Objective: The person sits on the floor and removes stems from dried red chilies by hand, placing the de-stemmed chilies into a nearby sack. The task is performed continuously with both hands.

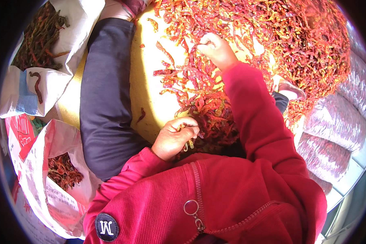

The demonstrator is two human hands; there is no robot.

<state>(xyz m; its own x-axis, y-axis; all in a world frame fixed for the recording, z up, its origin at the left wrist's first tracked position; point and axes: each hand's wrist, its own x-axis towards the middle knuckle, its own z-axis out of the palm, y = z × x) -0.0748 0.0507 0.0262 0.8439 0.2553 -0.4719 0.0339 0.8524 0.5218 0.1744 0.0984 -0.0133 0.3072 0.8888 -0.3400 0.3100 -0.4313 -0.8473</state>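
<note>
Dried red chili peppers (pixel 199 73) lie spread over a yellow surface in front of me. My left hand (pixel 175 136) is close to my body, its fingers closed round a few yellowish dried chilies (pixel 188 144) whose ends poke out below the thumb. Beside it, a darker heap of chilies (pixel 215 122) is gathered between my legs. My right hand (pixel 216 49) reaches out over the loose chilies, its fingers curled together in a pinch. Strong sunlight washes it out, so whatever it holds, if anything, cannot be made out.
A large chili pile (pixel 309 44) rises at the far right. Filled clear plastic bags (pixel 333 122) are stacked beyond it. On the left, an open white sack (pixel 79 24) holds dark, stalky chilies, and a red-and-white sack (pixel 36 171) holds broken ones. My dark-trousered leg (pixel 107 89) stretches between sacks and chilies.
</note>
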